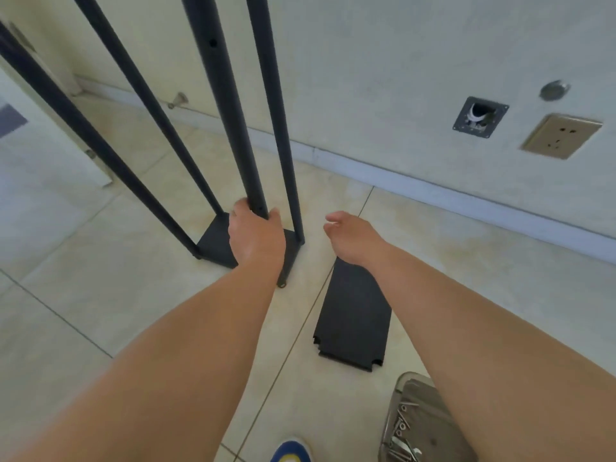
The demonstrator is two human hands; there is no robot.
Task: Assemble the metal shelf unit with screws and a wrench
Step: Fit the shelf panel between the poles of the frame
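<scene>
— Left hand (255,233) has its grip wrapped round one black pole (230,105), low down, with fingers on one side and thumb on the other.

— Where is the pole?

— It stands up from a black shelf plate (213,241) on the floor (100,295). Three more black poles stand on that plate too. One of them (276,121) is just beside the held pole, on its right.

— What about the other hand?

— Right hand (350,236) holds nothing. Its fingers are loose and a bit bent, and it hangs in the air near the poles but not touching them.

— Is anything under it?

— Yes, a loose black shelf panel (355,315) lies flat on the floor, right below that hand and arm.

— Where are the screws?

— Screws (401,431) lie in a clear tray (420,388) by the bottom edge, partly hidden by the right arm. A blue and yellow shoe (291,451) pokes in near it.
</scene>
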